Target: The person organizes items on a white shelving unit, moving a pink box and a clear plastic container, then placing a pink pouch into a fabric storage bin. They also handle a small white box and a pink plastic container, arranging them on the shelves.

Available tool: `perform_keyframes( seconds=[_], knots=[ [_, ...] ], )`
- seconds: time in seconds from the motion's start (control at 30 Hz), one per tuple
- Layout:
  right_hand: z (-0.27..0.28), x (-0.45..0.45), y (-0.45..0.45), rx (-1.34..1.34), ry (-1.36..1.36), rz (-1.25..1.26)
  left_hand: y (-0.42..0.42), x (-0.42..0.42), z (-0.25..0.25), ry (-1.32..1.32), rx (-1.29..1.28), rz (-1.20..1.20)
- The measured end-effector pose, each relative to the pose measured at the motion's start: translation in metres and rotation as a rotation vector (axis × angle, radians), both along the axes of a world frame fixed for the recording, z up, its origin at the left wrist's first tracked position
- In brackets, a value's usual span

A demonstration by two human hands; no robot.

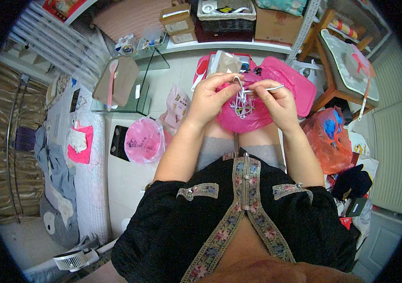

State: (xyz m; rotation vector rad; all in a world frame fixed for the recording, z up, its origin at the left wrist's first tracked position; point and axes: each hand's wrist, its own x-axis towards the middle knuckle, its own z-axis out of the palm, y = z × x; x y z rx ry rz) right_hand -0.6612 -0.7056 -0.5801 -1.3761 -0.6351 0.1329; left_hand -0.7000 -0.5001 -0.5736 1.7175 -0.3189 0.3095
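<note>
Above my lap, my left hand (215, 92) pinches a thin white piece with a hooked end (237, 79) between thumb and fingers. My right hand (275, 100) grips a slim pale rod (277, 87), whose far tip sticks out past the fingers. The rod and the hooked piece meet between my hands; whether they are joined, I cannot tell. Just below them, a pink plastic bag (226, 119) lies open at my knees. Many small white stick-like pieces (242, 108) fill its mouth, with a little green among them.
Beyond the bag lies a pink plastic lid (303, 93) beside a shallow tray (248, 55). A bag-lined bin (145, 139) stands left, near a glass stand (144, 97). An orange bag (330, 150) and a wooden chair (323, 79) are right. A low shelf (204, 46) holds boxes.
</note>
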Motion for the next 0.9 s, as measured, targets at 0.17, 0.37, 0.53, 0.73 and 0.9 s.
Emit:
perform_keyframes(
  seconds=[0.17,0.37,0.53,0.73,0.9],
  knots=[
    [-0.001,0.006,-0.018,-0.107,-0.028,-0.075,-0.002,-0.002,-0.002,0.038,-0.038,-0.013],
    [0.011,0.004,-0.029,-0.207,-0.171,-0.03,-0.005,-0.002,-0.002,-0.012,-0.084,-0.046],
    [0.02,0.001,-0.039,-0.229,-0.254,-0.152,-0.009,-0.003,0.004,-0.032,-0.129,-0.104],
    [0.012,0.065,-0.101,0.276,0.056,-0.388,-0.008,-0.011,0.016,0.16,-0.166,-0.12],
    [0.04,0.152,-0.15,0.405,0.208,-0.471,-0.007,-0.015,0.027,0.184,-0.336,-0.187]
  ],
)
